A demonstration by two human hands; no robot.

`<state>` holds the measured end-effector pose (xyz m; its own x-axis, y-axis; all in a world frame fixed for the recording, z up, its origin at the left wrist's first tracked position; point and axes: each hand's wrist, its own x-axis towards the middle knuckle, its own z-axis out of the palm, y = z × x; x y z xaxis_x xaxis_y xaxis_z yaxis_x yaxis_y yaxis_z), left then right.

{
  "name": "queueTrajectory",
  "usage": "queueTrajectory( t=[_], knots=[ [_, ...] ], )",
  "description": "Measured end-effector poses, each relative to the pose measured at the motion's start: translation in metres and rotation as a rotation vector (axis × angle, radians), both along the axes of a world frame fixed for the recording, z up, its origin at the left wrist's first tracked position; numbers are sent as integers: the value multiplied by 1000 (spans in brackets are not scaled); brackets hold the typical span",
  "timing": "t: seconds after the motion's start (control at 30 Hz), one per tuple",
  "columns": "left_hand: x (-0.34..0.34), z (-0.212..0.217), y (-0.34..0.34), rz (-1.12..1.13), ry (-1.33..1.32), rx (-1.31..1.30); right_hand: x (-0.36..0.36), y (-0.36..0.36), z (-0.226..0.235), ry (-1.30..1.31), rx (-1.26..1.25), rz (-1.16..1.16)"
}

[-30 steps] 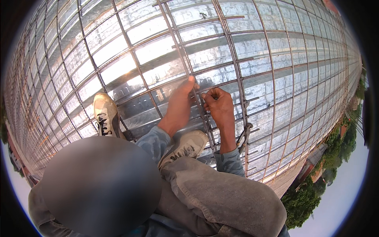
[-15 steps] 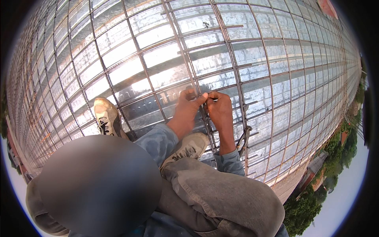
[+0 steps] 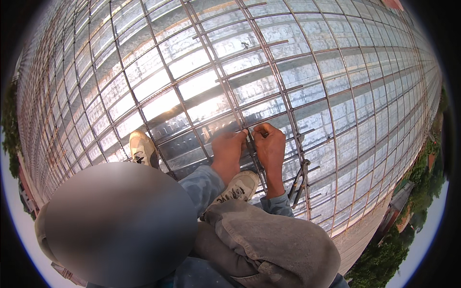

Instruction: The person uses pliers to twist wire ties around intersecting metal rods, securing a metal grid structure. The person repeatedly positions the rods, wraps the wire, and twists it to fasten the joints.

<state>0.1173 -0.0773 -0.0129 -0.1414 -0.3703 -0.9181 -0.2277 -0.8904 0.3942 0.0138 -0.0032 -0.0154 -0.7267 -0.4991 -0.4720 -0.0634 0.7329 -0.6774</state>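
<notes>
Both hands have stayed at the same crossing of bars since a moment ago, though they now sit a touch lower and more central in the frame, and the view has tilted a little. Just below the middle of the picture, the left hand (image 3: 227,150) is curled shut over a rusty steel reinforcing bar (image 3: 249,144) of the wide brown rebar mesh (image 3: 336,96), which lies over shiny corrugated metal decking (image 3: 201,86). Close beside it, the right hand (image 3: 270,144) pinches a thin tie wire (image 3: 260,135) at the same bar, fingers closed tight. A dark pair of pliers (image 3: 300,181) lies on the mesh to the lower right of the hands. Two pale worn sneakers rest on the bars, one under the wrists (image 3: 237,186), one at centre left (image 3: 142,150).
</notes>
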Motion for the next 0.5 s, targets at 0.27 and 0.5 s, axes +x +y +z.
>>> queueTrajectory(
  t=[0.27,0.5],
  knots=[
    [-17,11,-7,5,-9,96,-13,-12,11,-13,-74,137],
    [-26,8,11,47,66,-54,-44,-12,-5,-253,-137,286]
  ],
)
